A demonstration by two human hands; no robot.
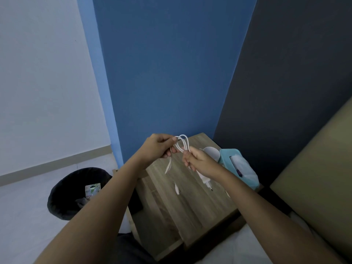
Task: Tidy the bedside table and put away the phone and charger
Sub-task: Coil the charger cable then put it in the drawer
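Both my hands hold a white charger cable [183, 142] above the wooden bedside table [182, 204]. My left hand [159, 147] pinches the looped cable at its top, and loose cable ends dangle below it. My right hand [198, 160] grips the cable bundle together with the white charger plug [205, 180], whose prongs point down past my wrist. No phone is in view.
A teal tissue box [238, 166] and a white cup [210, 151] stand at the table's back right. A black waste bin [76, 193] with some rubbish sits on the floor to the left. A tan headboard [320, 187] and bed lie to the right.
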